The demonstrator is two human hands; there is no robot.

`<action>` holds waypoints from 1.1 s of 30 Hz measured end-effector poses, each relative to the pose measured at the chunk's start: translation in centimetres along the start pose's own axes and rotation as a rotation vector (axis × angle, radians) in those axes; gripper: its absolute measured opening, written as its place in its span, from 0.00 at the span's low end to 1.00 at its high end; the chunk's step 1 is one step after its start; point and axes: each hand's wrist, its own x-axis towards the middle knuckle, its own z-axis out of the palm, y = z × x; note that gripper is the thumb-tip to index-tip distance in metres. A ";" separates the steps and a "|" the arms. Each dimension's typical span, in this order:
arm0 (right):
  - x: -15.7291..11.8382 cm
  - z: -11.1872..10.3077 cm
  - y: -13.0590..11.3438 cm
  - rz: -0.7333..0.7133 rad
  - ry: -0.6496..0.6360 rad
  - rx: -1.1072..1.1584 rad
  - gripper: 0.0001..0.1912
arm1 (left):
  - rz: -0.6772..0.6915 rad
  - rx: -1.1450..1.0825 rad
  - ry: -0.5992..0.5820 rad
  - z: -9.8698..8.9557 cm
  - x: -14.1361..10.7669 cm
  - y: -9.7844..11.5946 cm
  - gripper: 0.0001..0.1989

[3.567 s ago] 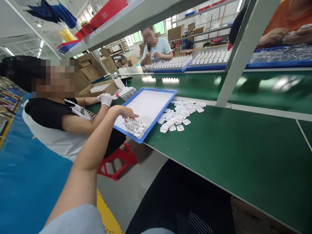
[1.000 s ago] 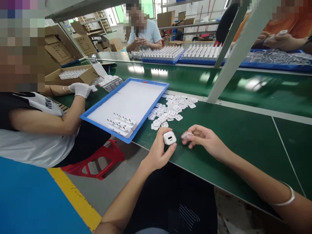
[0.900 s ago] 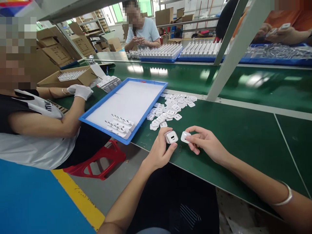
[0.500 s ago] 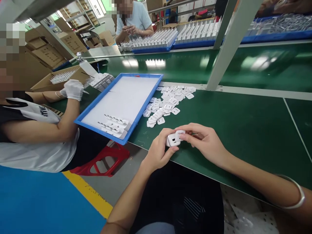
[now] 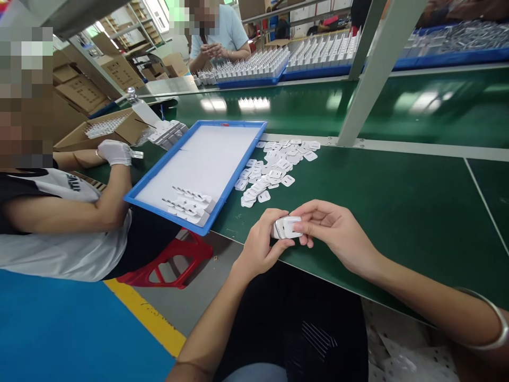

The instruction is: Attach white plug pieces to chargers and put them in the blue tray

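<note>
Over the near edge of the green table, my left hand (image 5: 260, 245) is closed around a small white charger-like block (image 5: 277, 228). My right hand (image 5: 336, 229) pinches a thin white cover plate (image 5: 291, 227) with rounded corners between thumb and fingers. The plate lies against the front of the block and hides most of that face; whether it is seated cannot be told. Beyond my hands a loose pile of similar white plates (image 5: 265, 180) covers part of the table. Left of the pile, a blue-rimmed tray (image 5: 235, 178) holds several white blocks (image 5: 191, 211) in its near corner.
At the left a co-worker's white-gloved hand (image 5: 115, 153) holds a small white piece beside a cardboard box (image 5: 75, 139). A slanted metal post (image 5: 368, 95) rises from the table's back rail. Trays of white parts (image 5: 254, 66) stand beyond, before another person.
My right hand has shifted the plate across the block's front, covering the dark slot side. The co-worker's gloved hand has turned and now shows a white piece.
</note>
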 end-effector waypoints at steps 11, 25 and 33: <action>0.2 -0.2 0.3 -0.007 -0.044 -0.082 0.07 | 0.070 -0.018 -0.012 0.1 0.3 -0.1 0.22; 0.2 -0.3 -0.3 0.183 -0.057 -0.045 0.23 | 0.101 -0.006 -0.050 -0.1 0.1 0.0 0.22; 0.3 -0.3 -0.5 0.192 -0.078 -0.093 0.22 | 0.097 -0.046 -0.068 -0.2 0.1 -0.1 0.22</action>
